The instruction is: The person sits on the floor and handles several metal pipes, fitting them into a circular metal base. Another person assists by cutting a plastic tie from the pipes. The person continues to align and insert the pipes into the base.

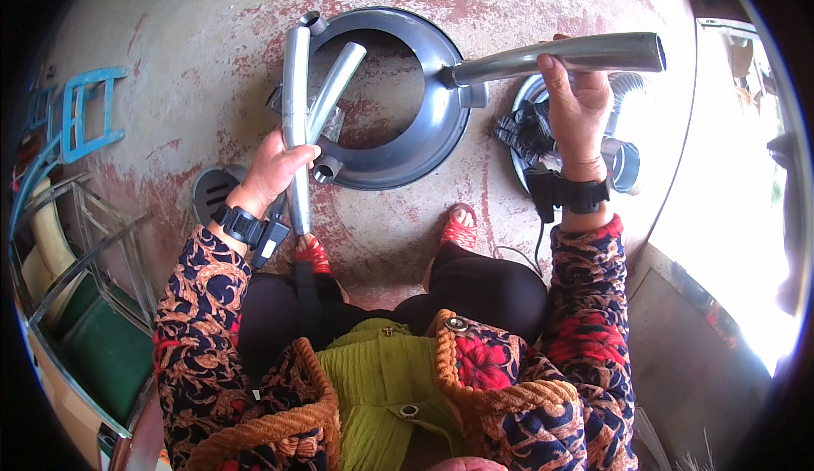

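My left hand (276, 163) is closed on a long, slightly bent metal tube (296, 81), its thumb across it. A shorter metal tube (336, 89) slants away from the same grip; whether the fingers hold it too is partly hidden. My right hand (578, 102) grips another metal tube (585, 53), wider at its outer end. This tube's narrow end meets the right side of a dark grey ring-shaped base (439, 123) on the floor; I cannot tell how deep it sits. Short round sockets (326, 168) show on the ring's left side.
Dark gloves (527, 128) lie by a coiled hose (626, 89) and a round metal piece (625, 166) at right. A grey slotted object (216, 193) is left of my feet. Blue frames (91, 115) and a metal rack (85, 242) stand at far left.
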`<action>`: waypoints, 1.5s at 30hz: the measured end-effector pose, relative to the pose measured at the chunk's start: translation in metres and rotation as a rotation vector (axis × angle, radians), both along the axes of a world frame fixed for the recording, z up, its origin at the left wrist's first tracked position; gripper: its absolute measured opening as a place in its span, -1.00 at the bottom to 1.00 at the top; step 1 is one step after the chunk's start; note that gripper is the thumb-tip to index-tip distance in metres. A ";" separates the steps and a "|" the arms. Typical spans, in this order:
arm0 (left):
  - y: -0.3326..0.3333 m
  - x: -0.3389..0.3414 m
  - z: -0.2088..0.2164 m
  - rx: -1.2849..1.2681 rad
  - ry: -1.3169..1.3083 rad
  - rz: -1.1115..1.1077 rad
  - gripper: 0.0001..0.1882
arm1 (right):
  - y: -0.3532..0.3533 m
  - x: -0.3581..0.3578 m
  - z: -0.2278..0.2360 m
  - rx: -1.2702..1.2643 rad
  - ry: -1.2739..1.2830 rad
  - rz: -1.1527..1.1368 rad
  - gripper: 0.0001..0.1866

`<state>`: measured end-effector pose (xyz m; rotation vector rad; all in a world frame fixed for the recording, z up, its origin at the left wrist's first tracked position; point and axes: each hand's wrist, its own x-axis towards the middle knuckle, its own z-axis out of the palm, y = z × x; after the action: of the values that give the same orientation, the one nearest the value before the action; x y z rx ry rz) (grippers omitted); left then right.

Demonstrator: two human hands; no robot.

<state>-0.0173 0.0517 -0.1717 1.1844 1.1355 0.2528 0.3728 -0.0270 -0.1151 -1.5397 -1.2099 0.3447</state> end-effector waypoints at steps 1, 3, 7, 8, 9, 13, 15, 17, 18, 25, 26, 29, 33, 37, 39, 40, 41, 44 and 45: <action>0.000 -0.001 0.000 0.009 -0.004 -0.005 -0.75 | 0.001 -0.004 -0.001 0.017 -0.010 -0.046 -0.74; 0.002 -0.002 -0.002 -0.002 0.003 -0.015 -0.75 | 0.004 -0.011 -0.002 0.033 -0.028 -0.079 -0.76; 0.003 -0.003 -0.005 -0.013 0.002 -0.007 -0.74 | 0.005 -0.008 0.010 -0.067 0.072 -0.016 -0.74; 0.003 -0.002 -0.006 -0.008 -0.009 -0.001 -0.73 | 0.005 -0.004 0.014 -0.140 0.162 0.013 -0.74; 0.003 -0.002 -0.006 -0.006 -0.009 0.005 -0.73 | 0.004 0.004 0.020 -0.249 0.300 0.147 -0.66; 0.000 -0.003 -0.005 -0.025 -0.047 0.041 -0.75 | 0.004 0.021 0.021 -0.128 0.364 0.492 -0.59; 0.002 -0.003 -0.005 -0.026 -0.008 0.002 -0.76 | 0.004 0.019 0.015 -0.089 0.301 0.414 -0.65; 0.003 -0.002 -0.004 -0.021 -0.008 -0.015 -0.76 | 0.003 0.011 0.010 -0.037 0.178 0.220 -0.72; 0.002 -0.002 -0.004 -0.021 -0.019 -0.008 -0.77 | 0.002 0.007 0.010 -0.039 0.075 0.142 -0.72; 0.003 0.000 -0.002 0.023 -0.020 -0.027 -0.74 | 0.005 -0.004 0.024 -0.297 -0.079 0.015 -0.45; 0.003 0.000 -0.002 0.015 -0.030 -0.024 -0.74 | 0.003 0.004 0.029 -0.333 0.090 0.112 -0.23; 0.001 0.000 -0.002 0.001 -0.038 0.004 -0.75 | -0.002 0.022 0.035 -0.142 0.383 0.377 0.16; 0.001 0.000 -0.001 -0.016 -0.030 0.009 -0.78 | -0.010 0.030 0.033 -0.159 0.377 0.400 -0.37; 0.002 0.001 0.001 0.004 -0.006 -0.014 -0.77 | -0.009 0.014 0.016 -0.151 0.131 0.079 -0.65; 0.002 0.001 0.001 0.000 -0.028 -0.003 -0.77 | -0.009 0.009 0.012 -0.192 -0.034 -0.045 -0.59; 0.002 0.001 0.001 -0.003 -0.040 0.000 -0.77 | -0.009 0.010 0.013 -0.149 0.102 0.025 -0.52; 0.002 0.001 0.001 0.001 -0.025 -0.006 -0.76 | -0.009 0.012 0.015 -0.122 0.232 0.094 -0.45; 0.002 0.000 0.001 -0.009 -0.007 -0.013 -0.75 | -0.009 0.022 0.029 -0.030 0.381 0.293 -0.14; 0.002 0.000 0.001 -0.018 -0.016 -0.002 -0.74 | -0.006 0.028 0.033 -0.077 0.418 0.358 -0.23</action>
<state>-0.0172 0.0538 -0.1710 1.1650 1.1205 0.2499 0.4005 -0.0329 -0.0818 -1.2269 -1.1395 0.9102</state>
